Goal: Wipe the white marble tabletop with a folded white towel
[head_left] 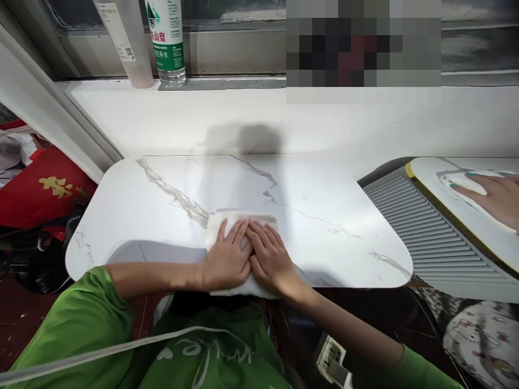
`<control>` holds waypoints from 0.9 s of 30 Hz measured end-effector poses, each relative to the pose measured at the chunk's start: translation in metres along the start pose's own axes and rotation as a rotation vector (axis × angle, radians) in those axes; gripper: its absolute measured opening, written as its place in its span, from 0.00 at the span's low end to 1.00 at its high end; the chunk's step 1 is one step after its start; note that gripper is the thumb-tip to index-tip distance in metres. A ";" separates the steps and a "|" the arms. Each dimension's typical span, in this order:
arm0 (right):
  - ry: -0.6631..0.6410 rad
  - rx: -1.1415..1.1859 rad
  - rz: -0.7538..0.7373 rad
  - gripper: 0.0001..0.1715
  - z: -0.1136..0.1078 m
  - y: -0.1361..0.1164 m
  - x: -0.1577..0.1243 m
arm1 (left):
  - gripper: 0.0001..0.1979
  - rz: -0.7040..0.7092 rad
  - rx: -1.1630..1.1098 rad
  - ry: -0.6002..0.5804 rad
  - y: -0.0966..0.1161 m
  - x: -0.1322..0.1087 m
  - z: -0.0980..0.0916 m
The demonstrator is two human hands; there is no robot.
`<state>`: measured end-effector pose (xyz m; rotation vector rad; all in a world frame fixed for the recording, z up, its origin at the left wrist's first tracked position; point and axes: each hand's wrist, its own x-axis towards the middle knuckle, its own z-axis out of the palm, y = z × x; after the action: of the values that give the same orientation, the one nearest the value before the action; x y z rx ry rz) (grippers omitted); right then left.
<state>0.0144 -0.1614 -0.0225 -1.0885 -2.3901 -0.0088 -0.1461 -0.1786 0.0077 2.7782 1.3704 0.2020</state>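
A white cloth [243, 288] lies flat at the front edge of the marble-patterned table [324, 216], its near end hanging slightly over. My left hand [227, 259] rests palm down on it, fingers stretched forward and a little apart. Beside it, my right hand [271, 256] also lies flat on the cloth, fingers extended. The two hands touch at the thumbs and index fingers. Neither hand grips the cloth.
A cloudy plastic bottle [133, 59] and a green-labelled water bottle [168, 48] stand on the ledge behind. Another person's hand [492, 194] is on a surface at the right. Below are a power socket [330, 356] and a white cable [133, 344]. A red bag [44, 189] is left.
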 end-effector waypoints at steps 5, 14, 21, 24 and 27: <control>-0.002 0.062 0.001 0.27 0.003 0.016 0.023 | 0.28 -0.049 -0.039 0.011 -0.013 0.019 0.002; 0.003 0.119 0.191 0.23 0.043 0.106 0.146 | 0.24 -0.136 -0.049 0.101 -0.115 0.141 0.012; -0.019 0.114 0.210 0.23 0.056 0.139 0.181 | 0.24 -0.229 -0.047 0.121 -0.137 0.181 0.015; 0.024 0.128 0.183 0.24 0.052 0.137 0.167 | 0.24 -0.223 -0.028 0.125 -0.126 0.174 0.017; 0.029 0.132 0.163 0.25 0.041 0.131 0.138 | 0.25 -0.225 -0.024 0.122 -0.099 0.161 0.018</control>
<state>0.0125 0.0333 -0.0221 -1.2080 -2.2351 0.1861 -0.1248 0.0095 -0.0031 2.6035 1.6806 0.3809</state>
